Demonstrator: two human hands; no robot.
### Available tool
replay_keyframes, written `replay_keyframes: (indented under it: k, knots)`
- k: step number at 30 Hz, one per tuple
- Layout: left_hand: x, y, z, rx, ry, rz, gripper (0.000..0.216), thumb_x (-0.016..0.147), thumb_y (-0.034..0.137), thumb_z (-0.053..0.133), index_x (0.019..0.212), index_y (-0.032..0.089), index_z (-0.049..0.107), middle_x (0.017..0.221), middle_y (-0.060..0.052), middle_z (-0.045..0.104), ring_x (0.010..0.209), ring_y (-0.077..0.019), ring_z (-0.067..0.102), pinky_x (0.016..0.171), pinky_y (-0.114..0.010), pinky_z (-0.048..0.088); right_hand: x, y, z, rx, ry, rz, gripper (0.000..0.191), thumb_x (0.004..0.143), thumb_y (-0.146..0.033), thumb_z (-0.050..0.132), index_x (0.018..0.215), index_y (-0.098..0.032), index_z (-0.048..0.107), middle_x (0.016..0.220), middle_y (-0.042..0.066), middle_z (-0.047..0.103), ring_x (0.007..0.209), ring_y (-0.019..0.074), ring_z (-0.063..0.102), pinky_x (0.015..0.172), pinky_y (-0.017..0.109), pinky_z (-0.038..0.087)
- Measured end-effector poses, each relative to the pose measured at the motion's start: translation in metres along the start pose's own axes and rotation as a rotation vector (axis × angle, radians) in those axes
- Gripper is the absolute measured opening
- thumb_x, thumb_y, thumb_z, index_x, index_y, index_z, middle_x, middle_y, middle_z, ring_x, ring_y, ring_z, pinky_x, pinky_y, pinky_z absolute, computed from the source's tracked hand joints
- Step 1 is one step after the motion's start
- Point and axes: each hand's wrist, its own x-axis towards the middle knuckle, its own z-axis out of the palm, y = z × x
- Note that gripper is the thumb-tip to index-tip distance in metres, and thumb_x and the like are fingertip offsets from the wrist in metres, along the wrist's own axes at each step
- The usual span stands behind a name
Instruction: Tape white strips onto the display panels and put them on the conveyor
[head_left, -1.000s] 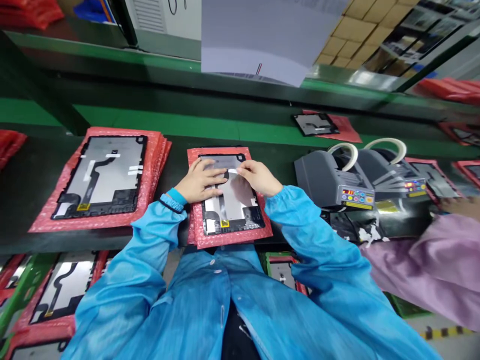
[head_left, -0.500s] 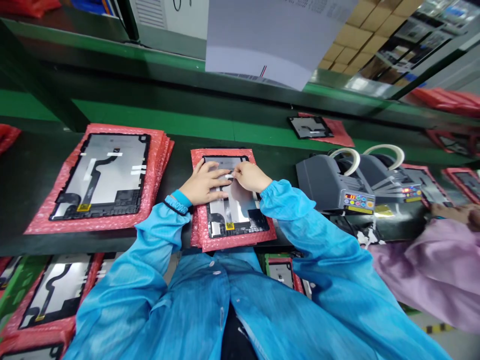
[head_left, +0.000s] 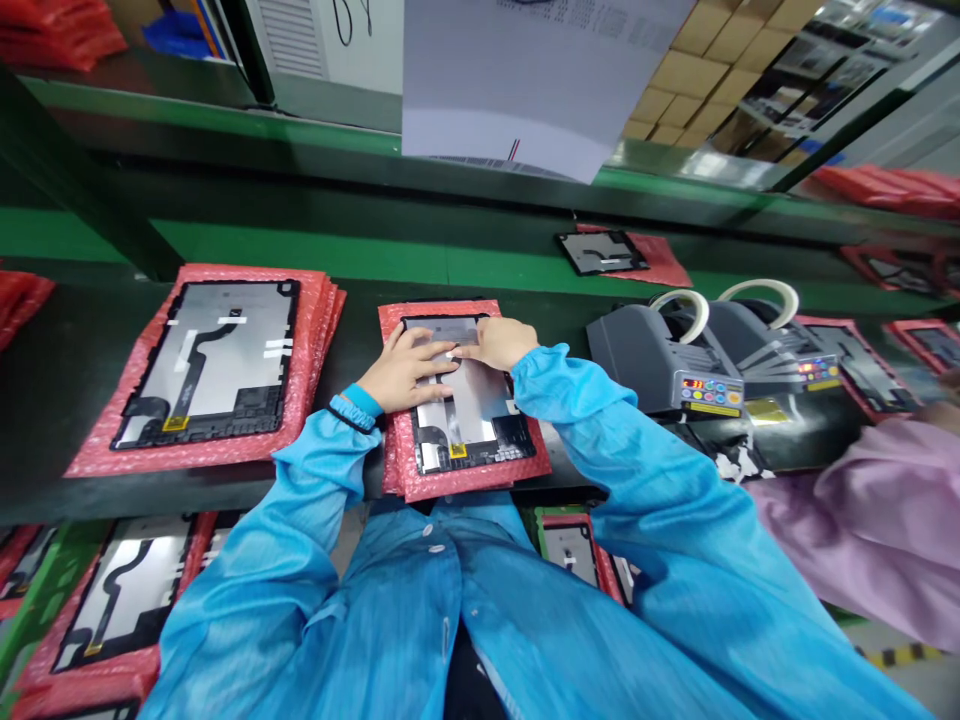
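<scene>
The display panel (head_left: 484, 405) is lying lengthwise front-to-back; the spread left hand (head_left: 405, 370) and curled right hand (head_left: 504, 343), its grip unclear, are touching it.

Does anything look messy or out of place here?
Yes: crumpled white scraps lie in front of the nearer tape machine, like litter. The back panel also lies partly off its red wrap.

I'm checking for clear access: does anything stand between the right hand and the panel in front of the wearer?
Nothing visible does. The right hand is at the panel's upper part; the left hand lies beside it, over the panel's left side. The nearer tape dispenser stands off to the right.
</scene>
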Motion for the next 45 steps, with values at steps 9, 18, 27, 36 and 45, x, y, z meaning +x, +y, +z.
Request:
replay_keyframes:
  k: [9, 18, 27, 36, 45]
  knots:
    - [0.004, 0.000, -0.002, 0.085, 0.030, -0.022, 0.060, 0.089, 0.061, 0.042, 0.134, 0.023, 0.055, 0.141, -0.007, 0.053, 0.131, -0.0343, 0.034, 0.113, -0.062, 0.014, -0.091, 0.140, 0.069, 1.038, 0.414, 0.183, 0.051, 0.070, -0.067, 0.062, 0.058, -0.018, 0.055, 0.046, -0.003, 0.042, 0.045, 0.0083, 0.037, 0.045, 0.023, 0.026]
    - [0.017, -0.002, -0.015, 0.267, 0.179, 0.015, 0.048, 0.092, 0.054, 0.036, 0.113, 0.025, 0.068, 0.137, -0.007, 0.054, 0.124, -0.0319, 0.041, 0.110, -0.058, 0.024, -0.140, 0.224, 0.101, 1.663, 0.829, 0.679, 0.042, 0.068, -0.057, 0.071, 0.071, -0.017, 0.057, 0.060, 0.000, 0.059, 0.046, 0.0065, 0.049, 0.037, 0.016, 0.032]
    - [0.021, 0.029, -0.034, 0.296, 0.248, 0.041, 0.053, 0.093, 0.053, 0.031, 0.118, 0.020, 0.065, 0.135, -0.014, 0.054, 0.123, -0.0314, 0.044, 0.108, -0.052, 0.032, -0.131, 0.233, 0.120, 1.550, 0.964, 0.591, 0.039, 0.064, -0.053, 0.066, 0.074, -0.018, 0.054, 0.066, 0.002, 0.055, 0.057, 0.0121, 0.052, 0.046, 0.023, 0.038]
    - [0.021, 0.034, -0.033, 0.344, 0.241, 0.094, 0.057, 0.095, 0.050, 0.029, 0.116, 0.012, 0.066, 0.131, -0.020, 0.057, 0.122, -0.0329, 0.047, 0.108, -0.051, 0.032, -0.136, 0.258, 0.089, 0.292, 0.993, 0.377, 0.052, 0.076, -0.009, 0.038, 0.124, -0.015, 0.057, 0.131, 0.017, 0.050, 0.124, 0.0275, 0.043, 0.107, 0.048, 0.032]
    - [0.023, 0.040, -0.033, 0.295, 0.237, 0.036, 0.060, 0.093, 0.057, 0.026, 0.114, 0.018, 0.067, 0.133, -0.012, 0.056, 0.123, -0.0317, 0.048, 0.108, -0.051, 0.034, -0.132, 0.265, 0.090, 0.215, 0.927, 0.397, 0.058, 0.073, -0.004, 0.037, 0.126, -0.015, 0.060, 0.128, 0.017, 0.050, 0.121, 0.0296, 0.043, 0.105, 0.049, 0.034]
